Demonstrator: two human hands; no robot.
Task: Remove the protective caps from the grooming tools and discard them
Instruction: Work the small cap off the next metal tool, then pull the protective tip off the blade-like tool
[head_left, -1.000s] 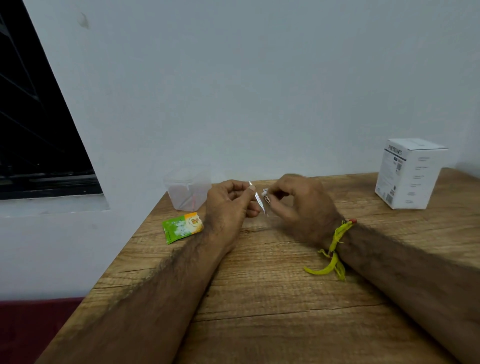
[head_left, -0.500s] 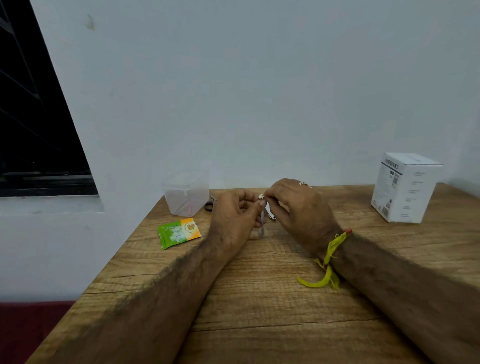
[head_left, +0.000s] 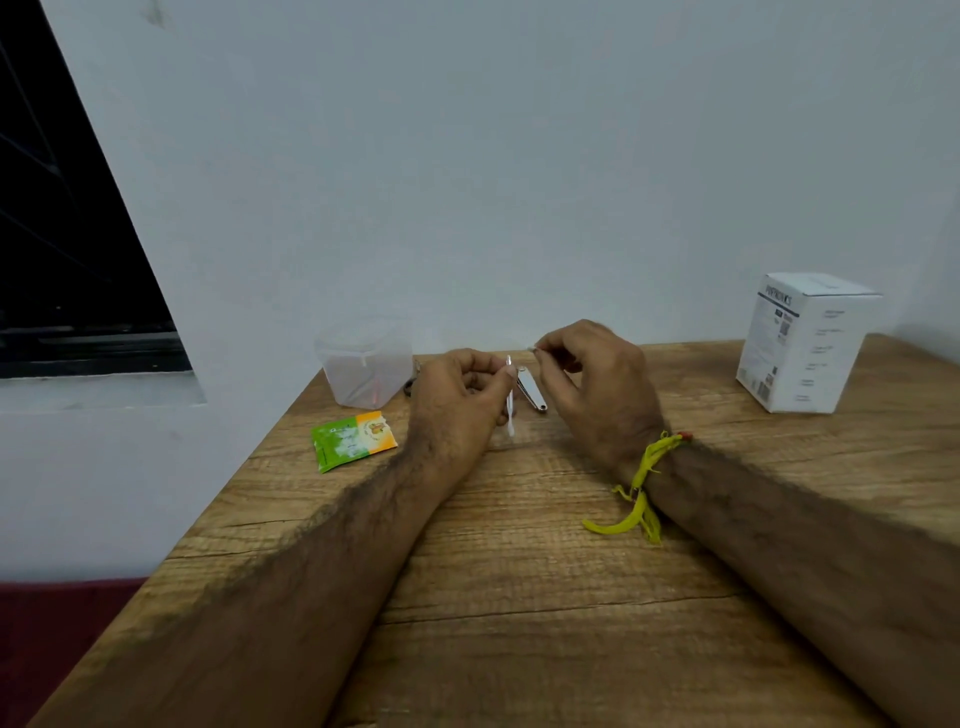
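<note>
well left of the left hand stands a clear plastic container, a green and orange sachet lying nearer. that hand pinches a thin white grooming tool nearly upright. just right of it a metal nail clipper lies on the wooden table. the right hand pinches a tiny cap, apart from the tool. far right, a white box.

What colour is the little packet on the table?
Green and orange packet, seen in the head view.

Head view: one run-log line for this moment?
left hand: pinches thin tool upright | right hand: pinches small cap, apart from tool | nail clipper: on table
</note>
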